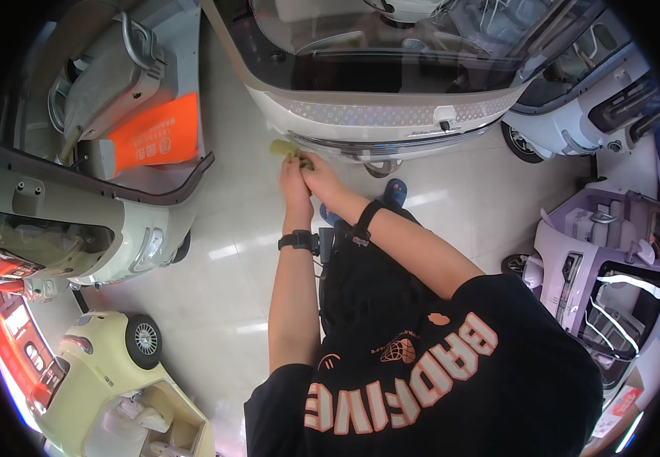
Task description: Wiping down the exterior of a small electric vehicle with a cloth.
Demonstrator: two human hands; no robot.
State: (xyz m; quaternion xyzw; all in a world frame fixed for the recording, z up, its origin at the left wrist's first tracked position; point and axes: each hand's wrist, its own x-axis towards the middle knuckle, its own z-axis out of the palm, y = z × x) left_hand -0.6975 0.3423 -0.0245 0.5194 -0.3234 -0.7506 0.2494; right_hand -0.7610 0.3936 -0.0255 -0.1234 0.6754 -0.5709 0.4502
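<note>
A crumpled yellow-green cloth (283, 147) is bunched between my two hands, and part of it sticks out past the fingertips. My left hand (292, 179) is closed on it. Against the left one, my right hand (321, 179) is also closed, with a darker fold of the cloth showing above it. Both hands are in front of the lower corner of a white small vehicle (299, 110) with a patterned shiny strip and a dark window. From this view I cannot tell whether the cloth touches the bodywork.
An olive-and-white vehicle (136, 236) stands on the left, an orange sheet (158, 137) on its floor. A cream vehicle (101, 365) is at lower left. On the right are a pale blue vehicle (574, 122) and a lilac one (562, 251). Light tiled floor (227, 206) lies between them.
</note>
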